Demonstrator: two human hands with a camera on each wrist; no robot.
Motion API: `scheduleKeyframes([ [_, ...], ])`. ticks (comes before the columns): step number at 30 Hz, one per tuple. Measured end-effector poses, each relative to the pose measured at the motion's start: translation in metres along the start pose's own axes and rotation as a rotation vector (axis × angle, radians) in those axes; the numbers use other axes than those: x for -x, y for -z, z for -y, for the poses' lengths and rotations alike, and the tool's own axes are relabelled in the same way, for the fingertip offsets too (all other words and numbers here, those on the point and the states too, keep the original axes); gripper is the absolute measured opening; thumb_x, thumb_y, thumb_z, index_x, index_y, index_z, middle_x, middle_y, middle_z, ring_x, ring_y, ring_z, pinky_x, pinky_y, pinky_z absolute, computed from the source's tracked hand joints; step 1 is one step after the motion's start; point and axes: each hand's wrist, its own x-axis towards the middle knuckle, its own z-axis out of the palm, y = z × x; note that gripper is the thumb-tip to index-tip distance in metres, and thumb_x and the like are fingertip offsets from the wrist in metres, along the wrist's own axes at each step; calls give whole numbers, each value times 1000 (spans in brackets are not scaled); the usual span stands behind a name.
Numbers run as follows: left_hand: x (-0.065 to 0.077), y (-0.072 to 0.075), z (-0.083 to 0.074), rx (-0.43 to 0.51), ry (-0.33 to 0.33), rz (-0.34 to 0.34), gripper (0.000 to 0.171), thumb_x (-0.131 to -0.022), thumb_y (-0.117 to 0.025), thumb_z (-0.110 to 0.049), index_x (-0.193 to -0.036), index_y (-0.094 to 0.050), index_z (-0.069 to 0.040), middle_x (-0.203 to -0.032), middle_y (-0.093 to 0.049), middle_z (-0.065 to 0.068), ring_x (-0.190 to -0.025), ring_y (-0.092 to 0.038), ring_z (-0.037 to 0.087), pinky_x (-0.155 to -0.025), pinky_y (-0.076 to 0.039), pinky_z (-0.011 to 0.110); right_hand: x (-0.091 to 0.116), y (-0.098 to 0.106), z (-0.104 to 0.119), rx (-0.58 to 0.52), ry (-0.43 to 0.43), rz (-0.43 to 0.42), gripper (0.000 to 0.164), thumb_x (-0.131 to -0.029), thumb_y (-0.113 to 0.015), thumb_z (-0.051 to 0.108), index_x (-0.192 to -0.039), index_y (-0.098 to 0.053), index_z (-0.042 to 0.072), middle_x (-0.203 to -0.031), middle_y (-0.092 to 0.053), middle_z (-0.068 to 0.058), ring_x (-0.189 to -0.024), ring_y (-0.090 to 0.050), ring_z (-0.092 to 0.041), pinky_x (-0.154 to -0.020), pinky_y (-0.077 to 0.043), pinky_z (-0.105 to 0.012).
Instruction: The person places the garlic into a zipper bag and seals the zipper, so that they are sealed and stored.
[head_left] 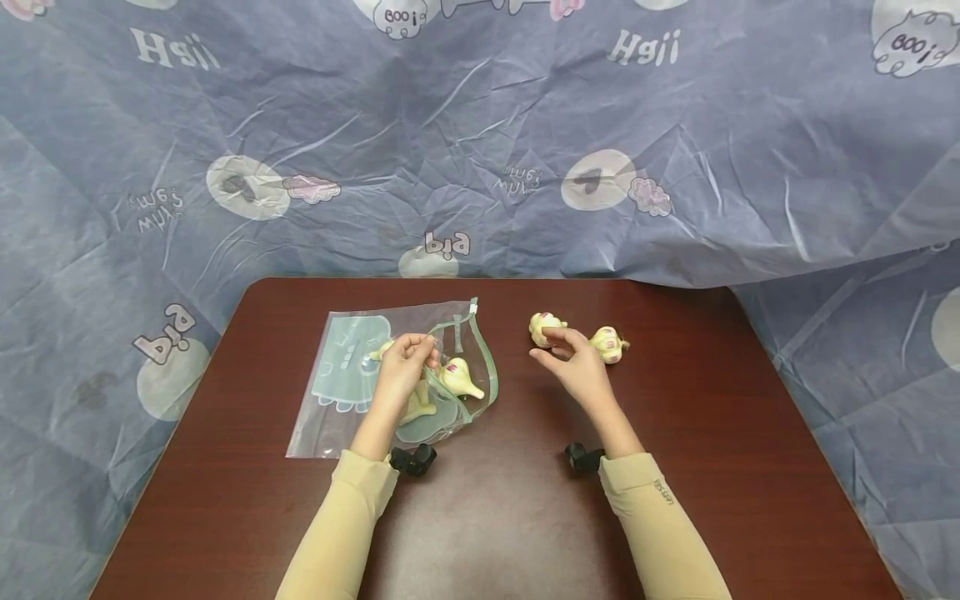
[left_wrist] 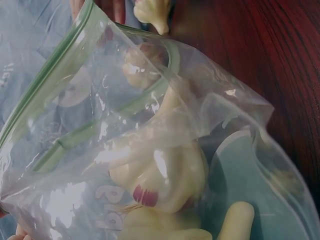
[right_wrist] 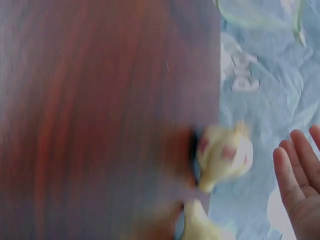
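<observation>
My left hand (head_left: 408, 358) pinches the upper side of a clear zip bag (head_left: 307, 425) with a green seal, whose mouth gapes to the right. Inside lies a garlic bulb (head_left: 456, 375) close to the mouth, with more garlic (head_left: 418, 403) behind it, partly covered by my hand and the printed film. The left wrist view shows a bulb (left_wrist: 172, 170) through the plastic. My right hand (head_left: 581, 367) hovers with fingers apart, holding nothing, over two loose bulbs: one garlic bulb (head_left: 542, 325) just past the fingertips, another garlic bulb (head_left: 609, 344) at its right.
Everything lies on a dark red-brown table (head_left: 480, 517). A blue-grey printed cloth (head_left: 480, 150) hangs behind the far edge and along the sides. Small black cameras (head_left: 414, 459) sit on both wrists.
</observation>
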Motion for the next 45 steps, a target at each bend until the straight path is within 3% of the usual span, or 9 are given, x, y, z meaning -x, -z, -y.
scheduleKeyframes([
  [9, -1, 2, 2, 0, 1, -1, 15, -99, -59, -19, -104, -60, -5, -71, -62, -9, -65, -59, 7, -60, -42, 19, -9, 42, -19, 107, -78, -134, 51, -84, -79, 24, -130, -62, 9, -133, -58, -15, -121, -59, -37, -102, -47, -48],
  [14, -1, 3, 2, -9, 0, -4, 15, -98, -60, -21, -103, -60, -6, -72, -63, -10, -65, -58, 6, -61, -41, 20, -12, 56, -28, 164, -96, -154, 56, -85, -78, 30, -133, -59, 9, -135, -55, -17, -126, -53, -37, -106, -43, -50],
  [20, -2, 4, 2, -3, -3, -3, 17, -98, -59, -19, -105, -60, -4, -71, -63, -10, -63, -58, 4, -60, -41, 20, -16, 65, -41, 206, -135, -138, 61, -86, -77, 31, -137, -54, 6, -138, -51, -19, -125, -52, -37, -103, -43, -49],
  [32, -2, 4, 2, 28, 11, 3, 18, -99, -60, -19, -106, -60, -3, -72, -62, -9, -64, -59, 4, -59, -45, 18, -22, 71, -67, 257, -237, -2, 86, -86, -75, 34, -152, -30, 2, -145, -38, -26, -130, -43, -42, -105, -38, -55],
  [45, -3, 6, 1, 5, 12, 5, 21, -99, -60, -21, -108, -61, -2, -72, -63, -10, -65, -59, 6, -60, -43, 19, -28, 67, -76, 290, -273, 39, 90, -85, -76, 33, -152, -25, 0, -146, -36, -30, -130, -40, -44, -108, -34, -56],
])
